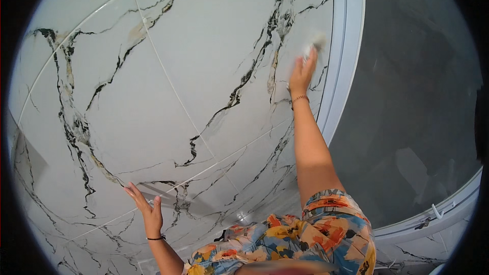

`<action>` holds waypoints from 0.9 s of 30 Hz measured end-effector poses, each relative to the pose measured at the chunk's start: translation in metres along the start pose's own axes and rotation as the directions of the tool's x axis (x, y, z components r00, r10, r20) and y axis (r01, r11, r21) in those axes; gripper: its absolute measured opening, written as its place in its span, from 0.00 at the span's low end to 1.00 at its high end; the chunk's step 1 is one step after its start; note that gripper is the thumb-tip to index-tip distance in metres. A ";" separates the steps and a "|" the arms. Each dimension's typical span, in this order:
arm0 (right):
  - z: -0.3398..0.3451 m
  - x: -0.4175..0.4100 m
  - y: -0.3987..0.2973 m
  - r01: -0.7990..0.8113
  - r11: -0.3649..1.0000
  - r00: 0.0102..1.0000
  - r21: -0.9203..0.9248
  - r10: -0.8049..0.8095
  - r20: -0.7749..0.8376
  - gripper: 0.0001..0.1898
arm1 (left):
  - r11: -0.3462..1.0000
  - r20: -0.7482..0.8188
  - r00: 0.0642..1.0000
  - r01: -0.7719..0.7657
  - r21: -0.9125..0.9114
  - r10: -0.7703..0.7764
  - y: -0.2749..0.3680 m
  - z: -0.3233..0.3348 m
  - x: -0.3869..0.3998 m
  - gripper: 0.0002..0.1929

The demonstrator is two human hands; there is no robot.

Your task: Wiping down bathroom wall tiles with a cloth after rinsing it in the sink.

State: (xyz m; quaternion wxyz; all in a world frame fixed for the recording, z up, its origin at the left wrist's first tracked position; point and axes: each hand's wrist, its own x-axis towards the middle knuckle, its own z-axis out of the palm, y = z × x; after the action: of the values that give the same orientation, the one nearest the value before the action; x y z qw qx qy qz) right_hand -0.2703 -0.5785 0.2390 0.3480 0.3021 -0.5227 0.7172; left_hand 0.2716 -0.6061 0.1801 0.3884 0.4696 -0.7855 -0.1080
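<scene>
My right hand [303, 70] is stretched out against the wall of white marble-look tiles [168, 72], near a white frame [338, 57]. Its fingers are closed on a small whitish thing [316, 45], blurred by motion; whether it is a cloth, a brush or something else is unclear. A thin beaded bracelet circles that wrist. Lower on the left, my left hand [149, 208] is raised before the same tiles with thumb and fingers apart, holding nothing visible. Whether its fingertips touch the tile cannot be made out. A dark band is around the left wrist.
Pale grout lines [172, 80] cross the black-veined tiles. A large dark grey pane [405, 95] fills the right side inside the white frame. Near the frame's lower edge sits a white handle [437, 212]. My flowered clothing [282, 240] covers the bottom of the view.
</scene>
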 end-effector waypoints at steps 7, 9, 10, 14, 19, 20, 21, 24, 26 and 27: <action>-0.033 -0.167 0.039 -0.438 0.899 0.893 -0.015 0.436 0.112 0.32 | 0.996 -0.196 0.980 0.032 0.082 -0.015 0.002 0.029 0.012 0.41; -0.032 -0.194 0.001 -0.157 0.982 0.928 -0.109 0.184 0.325 0.34 | 0.992 -0.255 0.964 0.097 0.085 -0.072 0.014 0.035 0.017 0.41; -0.027 -0.190 -0.019 0.005 0.993 0.909 -0.119 0.045 0.413 0.33 | 0.990 -0.289 0.956 0.085 0.110 -0.051 0.023 0.039 0.019 0.41; -0.004 -0.108 -0.077 0.381 0.921 0.744 0.082 -0.358 0.564 0.27 | 0.991 -0.296 0.955 0.017 0.133 0.023 0.052 0.056 0.027 0.42; 0.031 0.027 -0.075 0.594 0.803 0.735 0.043 -0.564 0.378 0.21 | 0.987 -0.279 0.960 0.020 0.162 0.026 0.062 0.073 0.025 0.42; 0.034 0.047 -0.066 0.576 0.818 0.781 0.013 -0.555 0.287 0.21 | 0.984 -0.285 0.958 0.036 0.174 0.015 0.062 0.075 0.024 0.42; 0.034 0.064 -0.056 0.554 0.833 0.818 -0.015 -0.541 0.194 0.22 | 0.982 -0.279 0.960 0.052 0.182 0.001 0.062 0.076 0.022 0.42; 0.019 0.085 -0.024 0.432 0.902 0.893 -0.003 -0.428 0.141 0.22 | 0.986 -0.286 0.957 0.081 0.146 -0.037 0.067 0.084 0.021 0.42; 0.008 0.078 0.013 0.394 0.918 0.911 -0.031 -0.386 0.146 0.22 | 0.989 -0.296 0.951 0.117 0.092 -0.085 0.071 0.088 0.017 0.42; -0.002 0.071 0.034 0.346 0.938 0.934 -0.034 -0.341 0.109 0.23 | 0.987 -0.277 0.957 0.123 0.101 -0.091 0.073 0.093 0.019 0.42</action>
State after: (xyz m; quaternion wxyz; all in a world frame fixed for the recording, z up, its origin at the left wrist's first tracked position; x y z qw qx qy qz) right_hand -0.3388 -0.5710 0.2762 0.4487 0.4157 -0.4975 0.6151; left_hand 0.1534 -0.6007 0.1659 0.4577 0.5439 -0.7031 -0.0174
